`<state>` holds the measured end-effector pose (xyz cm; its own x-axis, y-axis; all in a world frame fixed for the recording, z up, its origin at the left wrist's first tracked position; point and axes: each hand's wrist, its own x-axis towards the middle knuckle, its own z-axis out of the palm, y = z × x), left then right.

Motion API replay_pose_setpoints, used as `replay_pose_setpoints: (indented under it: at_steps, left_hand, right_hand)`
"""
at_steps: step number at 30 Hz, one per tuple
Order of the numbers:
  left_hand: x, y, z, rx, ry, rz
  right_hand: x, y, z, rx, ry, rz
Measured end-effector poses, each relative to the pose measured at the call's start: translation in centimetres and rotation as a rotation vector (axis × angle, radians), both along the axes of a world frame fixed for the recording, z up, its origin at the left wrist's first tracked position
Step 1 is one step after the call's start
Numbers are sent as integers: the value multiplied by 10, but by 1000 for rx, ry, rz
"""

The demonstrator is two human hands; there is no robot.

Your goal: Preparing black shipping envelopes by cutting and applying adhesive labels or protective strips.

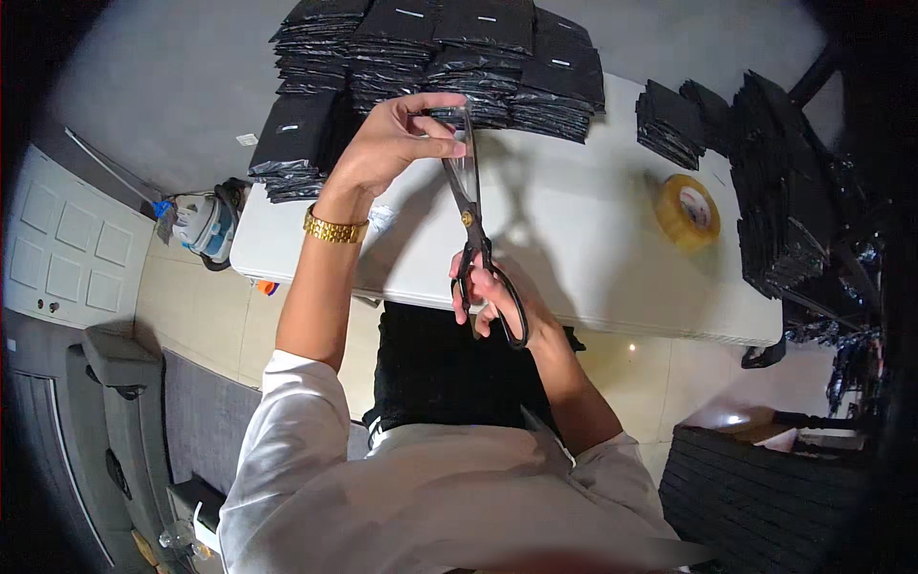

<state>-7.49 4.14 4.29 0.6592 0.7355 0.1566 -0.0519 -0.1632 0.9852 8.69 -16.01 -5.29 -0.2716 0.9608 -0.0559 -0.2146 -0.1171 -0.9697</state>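
Right hand (pixel 488 295) gripping black-handled scissors (pixel 469 219), blades parted above white table (pixel 593 230); left hand (pixel 394 143) pinching a clear strip (pixel 462 166) by them, seemingly uncut; black plastic packages (pixel 483 27) already stacked behind.

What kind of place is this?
It could be a packing room: there are piles of flat black packets on a white table, a roll of tape and scissors.

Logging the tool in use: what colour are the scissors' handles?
The scissors' handles are black, showing best in the head view.
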Motion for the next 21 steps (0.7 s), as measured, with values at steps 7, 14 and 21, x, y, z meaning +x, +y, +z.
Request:
replay_pose_setpoints:
  at_steps: [7,14,21]
  left_hand:
    - [5,1,-5,-8,-33,44]
    - [8,12,13,-2,56,101]
    - [-1,-3,13,141,69,135]
  right_hand:
    - [1,-1,-13,-26,163,58]
    - [-11,-19,-15,26,-20,134]
    - [-2,-25,-18,62,47,32]
